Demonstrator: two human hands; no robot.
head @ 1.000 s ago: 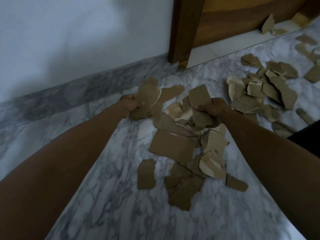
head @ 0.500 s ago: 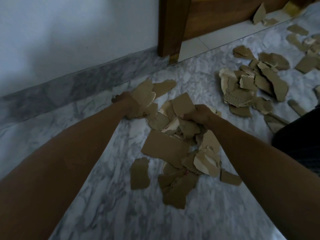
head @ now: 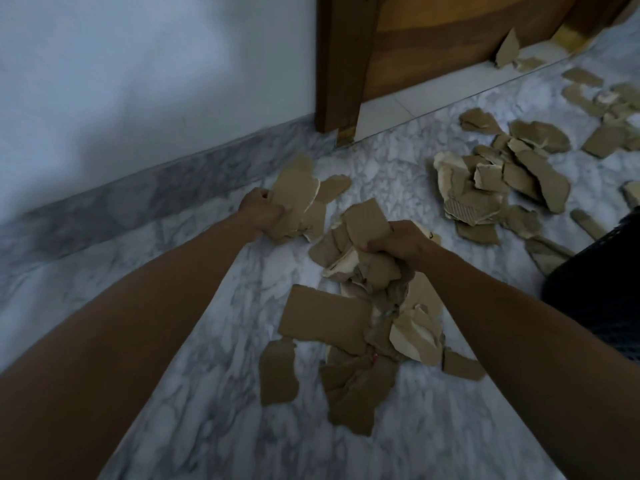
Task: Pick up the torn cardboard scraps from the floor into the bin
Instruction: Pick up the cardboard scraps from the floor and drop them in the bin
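Note:
Torn brown cardboard scraps lie on a grey marble floor (head: 207, 393). My left hand (head: 261, 209) is closed on a bunch of scraps (head: 294, 199) near the wall. To its right, my right hand (head: 398, 240) grips a second handful of scraps (head: 363, 251) just above the near pile (head: 349, 327). Several loose pieces stay flat on the floor below it, one a large rectangular piece (head: 325, 318). At the right edge a dark mesh bin (head: 602, 292) shows only in part.
A second heap of scraps (head: 498, 188) lies further right, with more pieces scattered towards a wooden door (head: 450, 39) and its frame (head: 337, 64). A white wall (head: 138, 81) with a marble skirting runs along the left.
Both hands have drawn their handfuls a little apart and lifted them slightly from the pile. The view has shifted, so the dark bin shows more at the right.

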